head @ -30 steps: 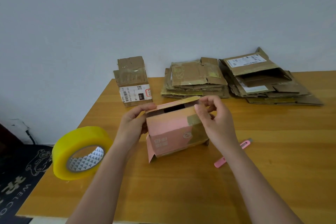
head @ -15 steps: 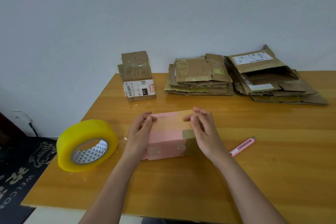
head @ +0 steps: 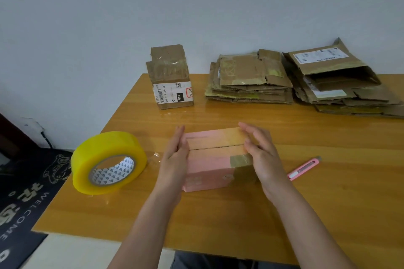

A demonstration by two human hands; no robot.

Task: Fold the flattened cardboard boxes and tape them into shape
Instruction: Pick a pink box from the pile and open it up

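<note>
I am viewing the work table [head: 218, 214] through the head camera and am reading the task as partly complete. The pink box [head: 215, 159] is sitting on the table near its front middle, folded into shape, with its two top flaps lying closed and a narrow seam running across between them; that seam is carrying no fresh tape that I can see, only an old brownish strip at the right end. I am holding the left hand [head: 176, 159] with straight fingers flat against the left end of the box, and the right hand [head: 261, 154] with relaxed, extended fingers against the right end; neither hand is gripping anything, both are simply bracing the box from its sides. The yellow tape roll [head: 109, 162] is standing on its edge to the left, near the box but not touching it, and the pink utility knife [head: 303, 168] is lying to the right of the right wrist. One finished brown box [head: 171, 78] is standing at the back of the table, already taped. Two stacks of flattened cardboard [head: 249, 78] and [head: 341, 83] are waiting along the back edge, untouched. In my judgement, folding of the current box is done, sealing of its top seam is outstanding, and most of the batch is not yet begun.
</note>
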